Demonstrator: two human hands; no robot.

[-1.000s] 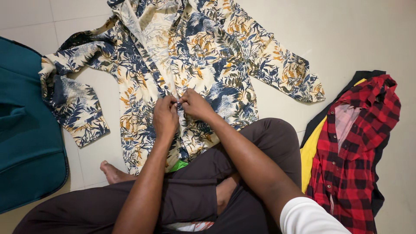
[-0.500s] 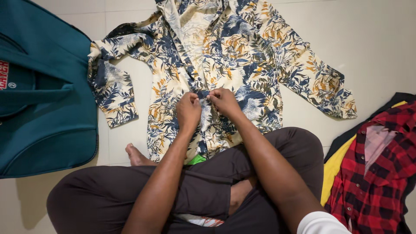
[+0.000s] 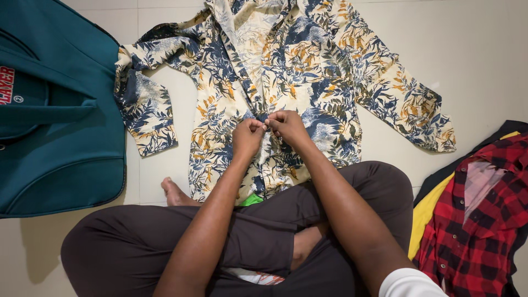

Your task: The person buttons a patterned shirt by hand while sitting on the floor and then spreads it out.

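Observation:
A cream shirt with a blue and orange leaf print lies spread front-up on the pale tiled floor, sleeves out to both sides. My left hand and my right hand meet at the shirt's front opening, about halfway down. Both pinch the two fabric edges together, fingertips touching. What sits between the fingertips is hidden. My crossed legs in dark trousers cover the shirt's hem.
A teal soft suitcase lies at the left, touching the shirt's sleeve. At the right lies a pile with a red and black checked shirt over yellow and black garments. A bit of green cloth shows under my leg.
The view shifted so the suitcase came into frame and the checked shirt slid right. My hands moved slightly up the front opening and still pinch it.

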